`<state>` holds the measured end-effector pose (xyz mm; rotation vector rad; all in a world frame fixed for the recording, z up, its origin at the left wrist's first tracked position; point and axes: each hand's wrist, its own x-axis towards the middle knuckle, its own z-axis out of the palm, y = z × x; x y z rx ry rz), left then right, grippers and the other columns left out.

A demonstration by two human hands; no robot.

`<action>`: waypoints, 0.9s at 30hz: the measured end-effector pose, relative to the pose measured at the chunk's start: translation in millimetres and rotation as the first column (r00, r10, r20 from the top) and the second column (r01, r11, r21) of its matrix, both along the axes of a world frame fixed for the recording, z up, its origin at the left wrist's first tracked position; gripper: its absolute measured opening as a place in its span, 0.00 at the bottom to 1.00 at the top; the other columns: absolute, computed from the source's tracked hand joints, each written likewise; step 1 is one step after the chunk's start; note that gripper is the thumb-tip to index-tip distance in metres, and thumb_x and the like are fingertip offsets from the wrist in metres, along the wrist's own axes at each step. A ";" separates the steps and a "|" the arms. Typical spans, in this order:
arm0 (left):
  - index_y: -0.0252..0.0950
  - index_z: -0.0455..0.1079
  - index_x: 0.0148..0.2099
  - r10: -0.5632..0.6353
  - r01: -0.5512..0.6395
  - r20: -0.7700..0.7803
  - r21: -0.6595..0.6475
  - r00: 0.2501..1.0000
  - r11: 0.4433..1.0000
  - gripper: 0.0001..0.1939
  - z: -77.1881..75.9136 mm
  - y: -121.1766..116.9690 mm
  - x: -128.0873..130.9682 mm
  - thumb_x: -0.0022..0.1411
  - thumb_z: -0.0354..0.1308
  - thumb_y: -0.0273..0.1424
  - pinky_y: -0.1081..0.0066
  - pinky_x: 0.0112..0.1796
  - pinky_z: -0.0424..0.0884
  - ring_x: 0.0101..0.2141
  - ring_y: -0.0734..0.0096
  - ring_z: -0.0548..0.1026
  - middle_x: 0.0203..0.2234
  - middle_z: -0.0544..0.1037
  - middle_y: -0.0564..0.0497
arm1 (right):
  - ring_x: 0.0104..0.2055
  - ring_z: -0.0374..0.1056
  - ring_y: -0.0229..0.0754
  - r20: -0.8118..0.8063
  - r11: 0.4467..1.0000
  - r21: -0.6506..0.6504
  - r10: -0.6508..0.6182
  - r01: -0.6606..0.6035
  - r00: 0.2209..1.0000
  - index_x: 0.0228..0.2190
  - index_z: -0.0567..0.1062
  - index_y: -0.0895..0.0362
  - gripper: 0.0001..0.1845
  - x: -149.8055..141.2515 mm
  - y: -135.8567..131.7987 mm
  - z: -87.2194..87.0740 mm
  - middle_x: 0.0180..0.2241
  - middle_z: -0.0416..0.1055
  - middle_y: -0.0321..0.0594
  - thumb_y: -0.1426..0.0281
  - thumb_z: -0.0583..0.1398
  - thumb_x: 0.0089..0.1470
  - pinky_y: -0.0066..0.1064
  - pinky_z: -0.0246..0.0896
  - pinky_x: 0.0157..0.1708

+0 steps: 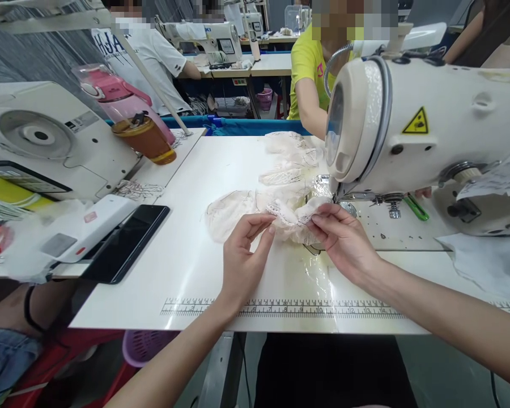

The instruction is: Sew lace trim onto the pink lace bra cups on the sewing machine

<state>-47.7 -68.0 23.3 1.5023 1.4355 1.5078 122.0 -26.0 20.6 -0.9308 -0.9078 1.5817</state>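
A pale pink lace fabric piece lies bunched on the white sewing table, reaching back toward more lace. My left hand pinches the lace edge between thumb and fingers at its near side. Just to the right, my right hand pinches the same lace close to the needle area of the white sewing machine. Both hands are closed on the fabric.
A black phone and a white device lie at the left. A pink bottle and a brown cup stand behind. Green-handled snips rest on the machine bed. A ruler strip runs along the front edge. A person in yellow sits opposite.
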 end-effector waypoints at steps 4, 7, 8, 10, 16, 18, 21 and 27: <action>0.39 0.70 0.42 -0.003 0.003 0.006 -0.003 1.000 1.000 0.06 -2.6 1.0 -2.1 0.61 0.59 0.31 0.65 0.52 0.70 0.47 0.69 0.74 0.40 0.75 0.50 | 0.42 0.71 0.38 0.003 1.000 0.008 -0.018 0.018 1.000 0.31 0.74 0.51 0.12 -0.6 0.1 0.0 0.37 0.73 0.32 0.68 0.68 0.42 0.35 0.70 0.46; 0.40 0.70 0.43 0.002 -0.002 -0.003 -0.001 1.000 1.000 0.06 -4.5 1.8 -3.3 0.62 0.58 0.31 0.64 0.52 0.70 0.46 0.68 0.74 0.40 0.76 0.50 | 0.42 0.71 0.38 -0.021 1.000 -0.011 -0.019 0.019 1.000 0.33 0.75 0.51 0.14 -1.0 -0.4 1.6 0.37 0.73 0.32 0.68 0.69 0.40 0.34 0.71 0.45; 0.40 0.70 0.43 0.005 -0.005 -0.008 0.005 1.000 1.000 0.07 -5.0 2.1 -3.5 0.61 0.58 0.31 0.64 0.52 0.71 0.46 0.68 0.74 0.40 0.76 0.50 | 0.41 0.71 0.38 -0.036 1.000 -0.022 -0.015 0.014 0.999 0.33 0.75 0.50 0.15 -1.2 -0.7 2.3 0.37 0.73 0.32 0.69 0.69 0.40 0.34 0.71 0.45; 0.40 0.71 0.42 0.011 -0.011 -0.012 0.017 1.000 1.000 0.06 -5.5 2.9 -3.7 0.61 0.59 0.31 0.64 0.51 0.71 0.45 0.68 0.74 0.40 0.76 0.50 | 0.41 0.71 0.37 -0.073 0.999 -0.041 -0.011 0.008 0.997 0.34 0.76 0.49 0.16 -1.8 -1.1 3.7 0.37 0.73 0.31 0.70 0.70 0.39 0.32 0.71 0.45; 0.40 0.71 0.43 0.011 -0.011 0.014 -0.004 1.000 1.000 0.07 -5.9 5.8 -4.9 0.61 0.60 0.31 0.66 0.52 0.71 0.46 0.69 0.74 0.41 0.76 0.51 | 0.38 0.71 0.34 -0.131 0.997 -0.077 0.000 -0.010 0.991 0.37 0.77 0.47 0.20 -3.6 -2.2 6.3 0.36 0.73 0.30 0.72 0.70 0.39 0.29 0.71 0.44; 0.40 0.71 0.43 0.016 -0.016 0.017 -0.019 1.000 1.000 0.07 -6.0 6.4 -5.4 0.61 0.60 0.32 0.66 0.52 0.71 0.46 0.70 0.74 0.41 0.76 0.51 | 0.38 0.71 0.35 -0.135 0.996 -0.086 0.006 -0.018 0.991 0.38 0.77 0.47 0.21 -4.1 -2.5 7.2 0.35 0.73 0.30 0.72 0.70 0.39 0.30 0.71 0.43; 0.40 0.71 0.43 0.020 -0.020 0.020 -0.031 1.000 0.999 0.07 -6.2 6.4 -5.7 0.61 0.60 0.32 0.66 0.52 0.71 0.46 0.69 0.75 0.42 0.76 0.51 | 0.38 0.71 0.35 -0.150 0.995 -0.102 -0.001 -0.015 0.989 0.37 0.77 0.47 0.21 -4.9 -2.6 8.0 0.34 0.73 0.29 0.73 0.70 0.38 0.30 0.71 0.44; 0.39 0.71 0.43 0.019 -0.019 0.030 -0.020 0.999 1.000 0.07 -6.8 6.2 -5.5 0.61 0.60 0.32 0.66 0.52 0.70 0.46 0.70 0.74 0.42 0.76 0.50 | 0.39 0.71 0.35 -0.138 0.995 -0.097 0.003 -0.017 0.990 0.38 0.76 0.47 0.21 -5.3 -1.1 5.4 0.34 0.73 0.29 0.73 0.69 0.39 0.30 0.70 0.44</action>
